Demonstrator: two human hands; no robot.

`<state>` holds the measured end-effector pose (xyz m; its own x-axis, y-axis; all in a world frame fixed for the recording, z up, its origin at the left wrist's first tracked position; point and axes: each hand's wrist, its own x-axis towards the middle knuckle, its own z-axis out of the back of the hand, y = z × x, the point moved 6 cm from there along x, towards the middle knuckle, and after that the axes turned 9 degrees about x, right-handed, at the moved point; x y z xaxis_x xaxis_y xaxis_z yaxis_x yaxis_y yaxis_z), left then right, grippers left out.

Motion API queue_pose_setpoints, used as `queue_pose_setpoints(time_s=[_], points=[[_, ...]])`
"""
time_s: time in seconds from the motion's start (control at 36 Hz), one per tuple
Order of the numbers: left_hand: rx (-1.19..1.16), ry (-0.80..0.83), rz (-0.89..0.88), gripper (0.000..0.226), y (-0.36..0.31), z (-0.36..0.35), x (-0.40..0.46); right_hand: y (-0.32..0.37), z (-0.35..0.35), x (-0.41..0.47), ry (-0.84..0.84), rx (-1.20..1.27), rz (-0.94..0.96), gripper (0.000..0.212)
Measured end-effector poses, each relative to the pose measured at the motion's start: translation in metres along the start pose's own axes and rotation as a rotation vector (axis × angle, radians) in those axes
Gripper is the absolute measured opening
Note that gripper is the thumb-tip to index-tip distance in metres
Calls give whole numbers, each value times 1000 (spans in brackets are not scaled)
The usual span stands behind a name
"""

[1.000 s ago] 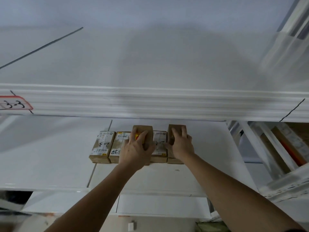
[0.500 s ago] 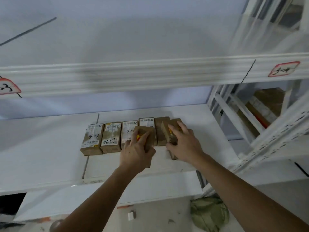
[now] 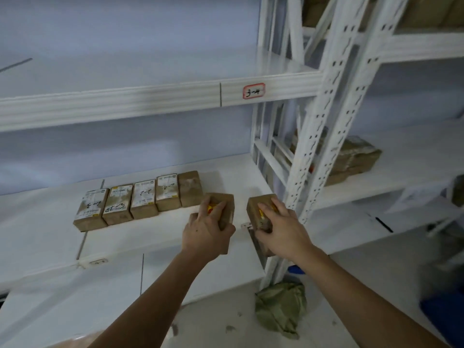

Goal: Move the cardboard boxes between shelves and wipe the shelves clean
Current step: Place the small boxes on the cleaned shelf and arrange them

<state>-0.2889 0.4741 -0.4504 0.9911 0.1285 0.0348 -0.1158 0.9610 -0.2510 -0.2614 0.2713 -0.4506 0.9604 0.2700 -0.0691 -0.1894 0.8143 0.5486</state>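
Two small brown cardboard boxes are off the row, one per hand. The left hand (image 3: 204, 234) has its grip wrapped round the left brown cardboard box (image 3: 222, 209), fingers over the top where there's a red and yellow sticker. The right hand (image 3: 283, 231) grips the right brown cardboard box (image 3: 258, 209) the same way, thumb down the near side. Both sit at the front edge of the white metal middle shelf (image 3: 50, 237), just apart from each other. Behind and to the left, a row of five more taped cardboard boxes (image 3: 140, 198) lies side by side, touching, most with white labels. Above is another white shelf beam with a red-bordered label (image 3: 253, 90). A crumpled green cloth (image 3: 280, 308) lies on the floor by the perforated white upright (image 3: 324, 116).
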Motion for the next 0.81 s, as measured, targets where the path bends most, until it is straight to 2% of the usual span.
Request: queue_pose_setpoints(time_s=[0.19, 0.36, 0.58, 0.81], points=[[22, 31, -153, 61, -109, -21, -54, -80, 57, -97, -79, 1, -57, 77], [12, 77, -230, 62, -179, -34, -74, -138, 94, -147, -104, 12, -167, 76], [6, 123, -352, 60, -256, -60, -72, -195, 129, -170, -159, 29, -236, 77], [-17, 146, -422, 62, -338, -84, -33, -265, 166, -149, -163, 52, -303, 82]])
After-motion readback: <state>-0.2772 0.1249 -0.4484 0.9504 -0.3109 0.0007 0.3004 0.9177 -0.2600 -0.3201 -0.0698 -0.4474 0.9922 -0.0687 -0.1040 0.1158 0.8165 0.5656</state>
